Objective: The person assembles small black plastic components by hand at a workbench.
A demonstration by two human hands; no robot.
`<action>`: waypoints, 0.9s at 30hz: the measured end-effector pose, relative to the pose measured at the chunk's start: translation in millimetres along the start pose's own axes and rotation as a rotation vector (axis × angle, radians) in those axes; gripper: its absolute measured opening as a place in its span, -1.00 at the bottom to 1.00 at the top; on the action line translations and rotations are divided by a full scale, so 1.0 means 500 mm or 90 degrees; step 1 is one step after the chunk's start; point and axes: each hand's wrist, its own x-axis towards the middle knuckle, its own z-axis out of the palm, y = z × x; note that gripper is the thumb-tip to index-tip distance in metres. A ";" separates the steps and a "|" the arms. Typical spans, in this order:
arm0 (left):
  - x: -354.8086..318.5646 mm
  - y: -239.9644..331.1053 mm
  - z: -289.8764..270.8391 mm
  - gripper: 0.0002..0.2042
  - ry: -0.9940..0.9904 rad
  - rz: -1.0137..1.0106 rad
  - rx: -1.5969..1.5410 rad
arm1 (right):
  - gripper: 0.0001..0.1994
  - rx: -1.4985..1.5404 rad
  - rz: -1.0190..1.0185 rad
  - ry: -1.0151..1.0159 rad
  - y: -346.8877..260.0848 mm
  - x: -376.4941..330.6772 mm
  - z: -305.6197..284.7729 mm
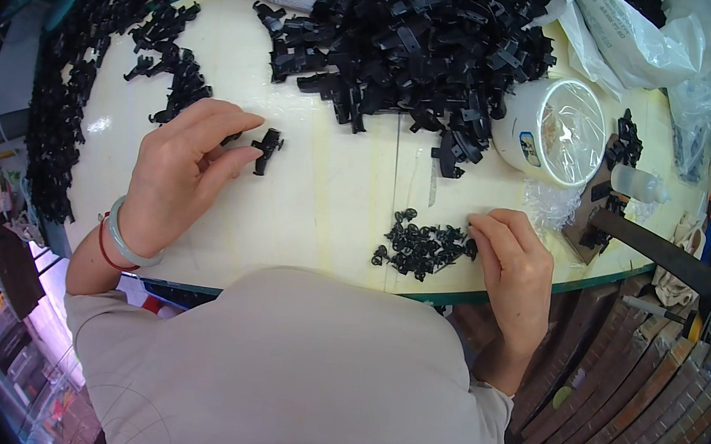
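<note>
On the left of the table, my left hand [183, 158] has its thumb and forefinger apart. Just beyond their tips is a small black plastic part [267, 151], close to the thumb. A dark bit shows in the gap between the fingers, too hidden to name. My right hand [514, 271] is at the right edge of a little heap of small, curled black plastic pieces [419, 245]. Its thumb and forefinger are pinched together, and whatever they hold is too small to make out.
A large mound of black plastic parts [411, 44] covers the far middle. More black parts [63, 92] line the left edge. At the right are a white tub [521, 118] under clear film, a small bottle [638, 184], a dark bar [655, 247] and plastic bags [640, 35].
</note>
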 end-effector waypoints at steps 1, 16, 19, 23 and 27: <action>0.001 0.010 0.000 -0.76 0.028 0.020 0.024 | -0.85 0.003 -0.003 0.002 -0.002 0.002 0.004; 0.050 0.084 0.143 -0.79 -0.060 0.428 -0.072 | -0.97 0.778 0.290 0.057 -0.084 0.018 0.047; 0.047 0.084 0.136 -0.85 -0.123 0.334 -0.131 | -0.96 0.780 0.263 0.032 -0.081 0.020 0.052; 0.056 0.079 0.125 -0.88 -0.209 0.253 -0.258 | -0.96 0.747 0.253 0.043 -0.081 0.021 0.059; 0.065 0.078 0.106 -0.84 -0.362 0.117 -0.356 | -0.88 0.570 0.119 0.132 -0.079 0.021 0.064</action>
